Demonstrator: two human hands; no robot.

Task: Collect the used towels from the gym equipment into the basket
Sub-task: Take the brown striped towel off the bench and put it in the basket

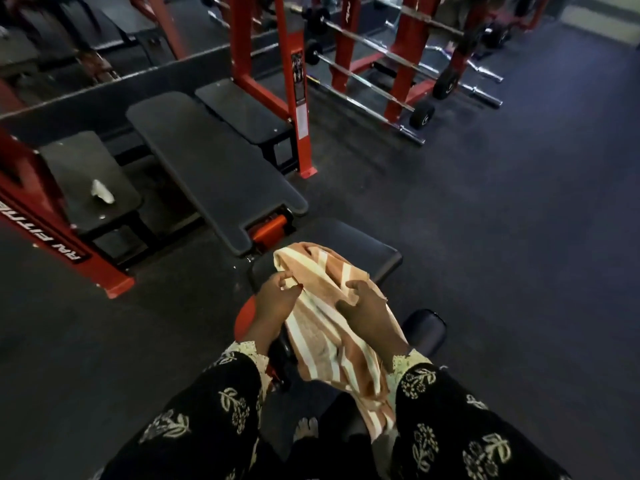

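Observation:
An orange-and-cream striped towel (322,327) lies draped over the black seat pad (377,251) of a weight bench and hangs down toward me. My left hand (273,306) pinches the towel's left edge between thumb and fingers. My right hand (367,306) sits on the towel's right side with its fingers curled into the cloth. No basket is in view.
The bench's long black back pad (214,168) stretches away to the upper left within a red frame (298,98). A small pale scrap (102,192) lies on a black platform at left. Barbells on a red rack (408,64) stand at the back. Dark rubber floor (519,220) spreads right.

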